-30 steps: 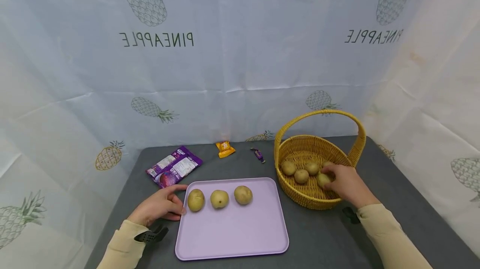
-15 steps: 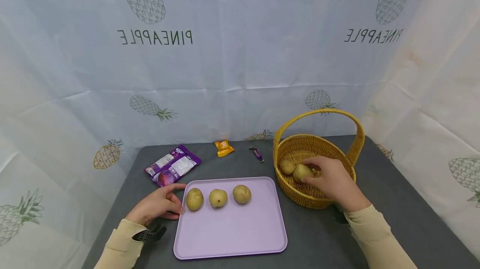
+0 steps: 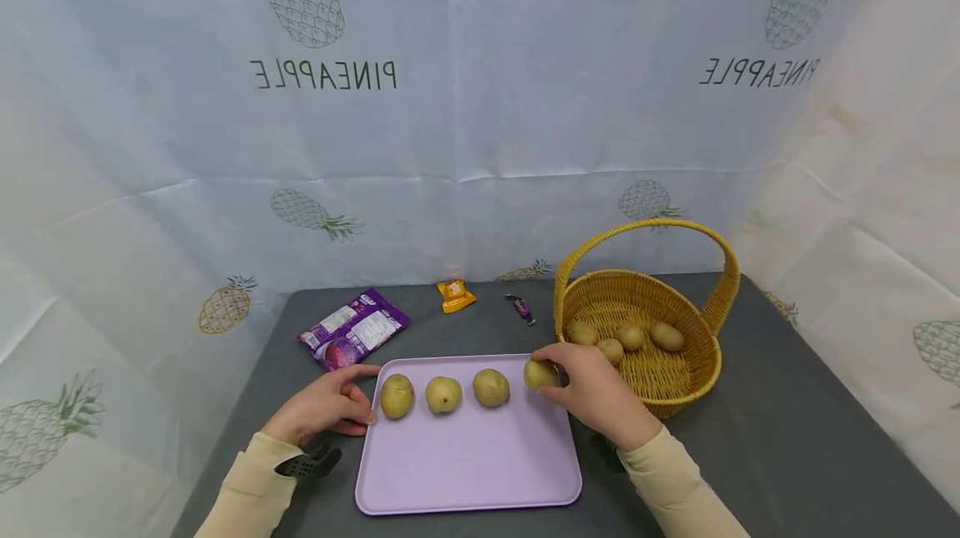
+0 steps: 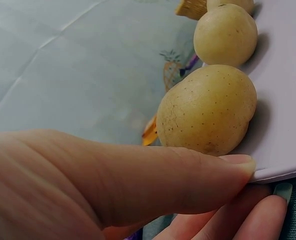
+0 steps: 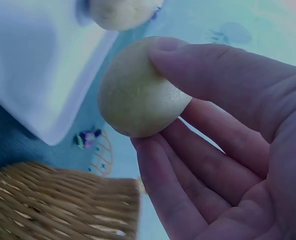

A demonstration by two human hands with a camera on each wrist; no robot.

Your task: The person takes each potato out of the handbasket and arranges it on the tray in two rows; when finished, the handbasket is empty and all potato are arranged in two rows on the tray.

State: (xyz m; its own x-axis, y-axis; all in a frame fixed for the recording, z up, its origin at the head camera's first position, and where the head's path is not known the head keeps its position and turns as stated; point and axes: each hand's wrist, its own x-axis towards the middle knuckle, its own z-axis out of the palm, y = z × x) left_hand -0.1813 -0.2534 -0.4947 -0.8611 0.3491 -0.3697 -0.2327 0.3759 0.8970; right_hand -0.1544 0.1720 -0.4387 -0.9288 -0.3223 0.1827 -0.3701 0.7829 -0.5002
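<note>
While the left hand [image 3: 321, 405] keeps its pinch on the left edge of the lilac tray [image 3: 465, 463], I see the right hand [image 3: 592, 390] has brought a yellow-skinned potato [image 3: 540, 375] out of the wicker basket [image 3: 637, 292], thumb and fingers clamped on it over the tray's far right corner; whether it touches down, I can't tell. Three tray potatoes [image 3: 444, 395] lie unmoved, so I judge this one extends their row. Four potatoes show in the basket.

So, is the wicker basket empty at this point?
No, the head view shows at least four potatoes lying inside the wicker basket.
</note>
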